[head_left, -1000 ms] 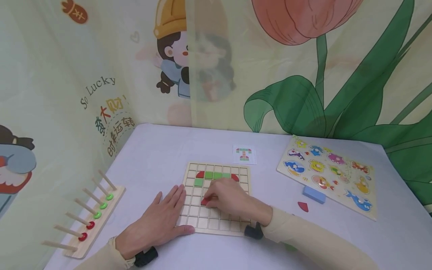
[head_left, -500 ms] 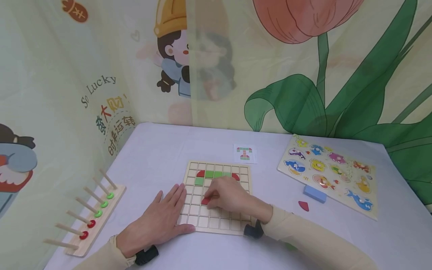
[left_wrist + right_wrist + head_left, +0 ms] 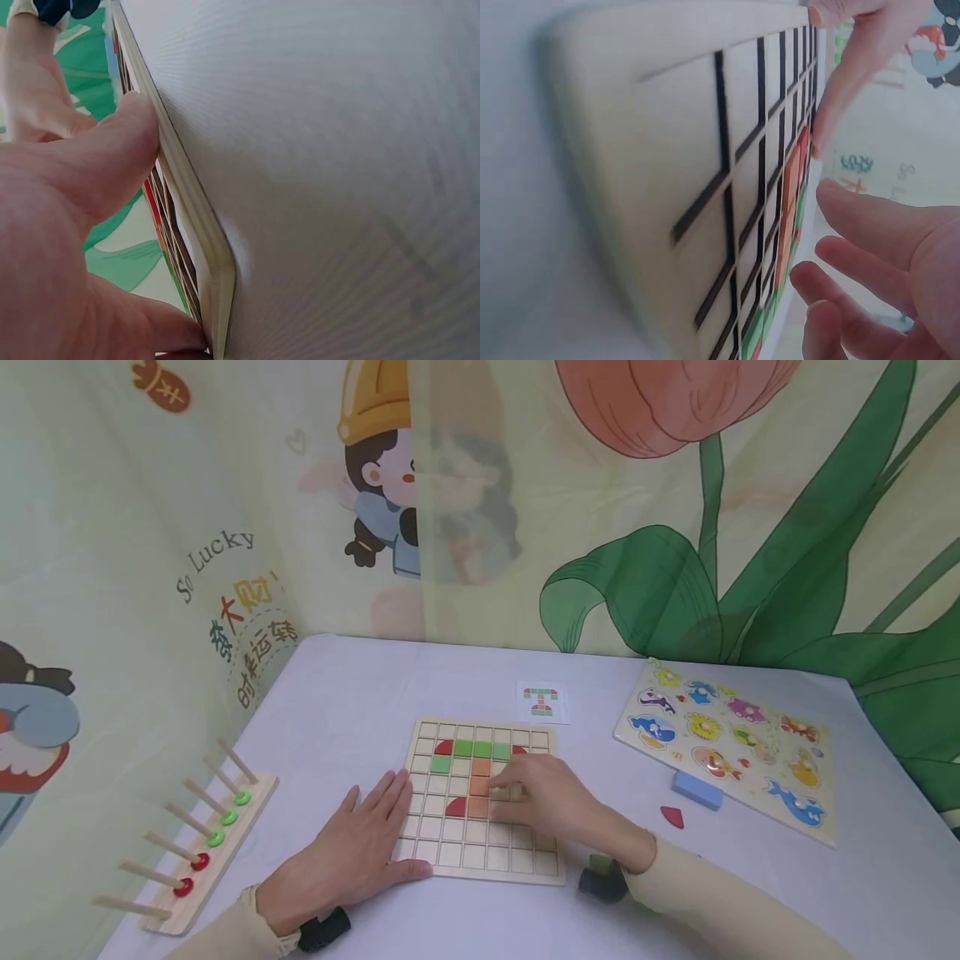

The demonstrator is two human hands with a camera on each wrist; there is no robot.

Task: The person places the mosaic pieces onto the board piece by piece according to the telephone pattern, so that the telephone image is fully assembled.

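Note:
A wooden grid board (image 3: 447, 855) lies on the white table with coloured tiles in its cells. Green squares (image 3: 463, 749) and red quarter-rounds (image 3: 444, 747) form a row near its top. Orange squares (image 3: 479, 786) run down the middle, with another red quarter-round (image 3: 456, 807) beside the lowest. My left hand (image 3: 356, 847) rests along the board's left edge, fingers straight and thumb at the near corner. Over the board's right half hovers my right hand (image 3: 543, 793); in the right wrist view its thumb and fingers (image 3: 859, 221) are apart with nothing between them.
A pattern card (image 3: 542, 702) lies behind the board. To the right are a loose red quarter-round (image 3: 672, 817), a blue block (image 3: 697, 790) and an animal puzzle (image 3: 735, 735). Green pieces (image 3: 600, 863) sit by my right wrist. A peg rack (image 3: 187, 885) with rings stands left.
My right hand has let go of the red quarter-round and moved right, uncovering it and the orange squares. My left hand has stayed in place.

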